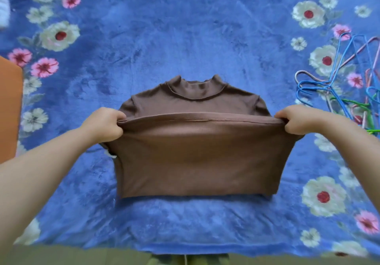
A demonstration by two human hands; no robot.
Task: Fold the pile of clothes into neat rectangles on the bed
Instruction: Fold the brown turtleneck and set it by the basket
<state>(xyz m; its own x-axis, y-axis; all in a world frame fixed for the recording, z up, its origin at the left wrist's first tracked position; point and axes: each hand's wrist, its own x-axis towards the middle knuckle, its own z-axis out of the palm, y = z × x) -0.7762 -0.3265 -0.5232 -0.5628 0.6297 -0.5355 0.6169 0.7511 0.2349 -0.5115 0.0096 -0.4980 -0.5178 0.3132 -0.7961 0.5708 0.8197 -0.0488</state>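
Your left hand (103,123) and right hand (296,120) each have fingers (121,116) curled tight round a corner of the hem (197,116); pinched at both ends so the edge stays taut and straight, judging by the clean line between your fists; top (195,155) is brown, lying mid-bed on the blanket (185,34), collar (197,87) away from you, lower half doubled up toward the shoulders; fold line sits nearest you, flat; hem is short of the collar, so the half-fold looks underway, not landed; hangers (337,79) heaped at your right, well apart from the top; orange cloth (9,108) at the left edge, can't tell what it is.
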